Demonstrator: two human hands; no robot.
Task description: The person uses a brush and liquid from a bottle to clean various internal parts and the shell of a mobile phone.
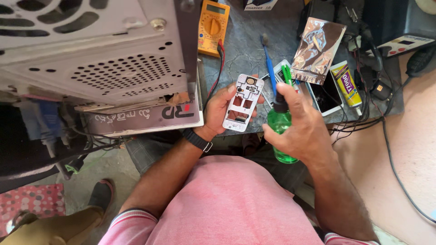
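Phone frame (244,102) in left hand (221,109) fingers, spray bottle (280,129) in right hand (299,124)

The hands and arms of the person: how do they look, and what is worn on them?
Both hands, left hand and right hand, are bare, without gloves. The forearms are bare too. A black wristband with a metal clasp sits on the left wrist. Short pink sleeves with white stripes end above the elbows.

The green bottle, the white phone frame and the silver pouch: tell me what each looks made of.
Green bottle: translucent plastic, glossy; light passes through it.
White phone frame: probably moulded plastic, matte, with cut-out openings.
Silver pouch: metallised foil or film, mirror-like and crinkled.
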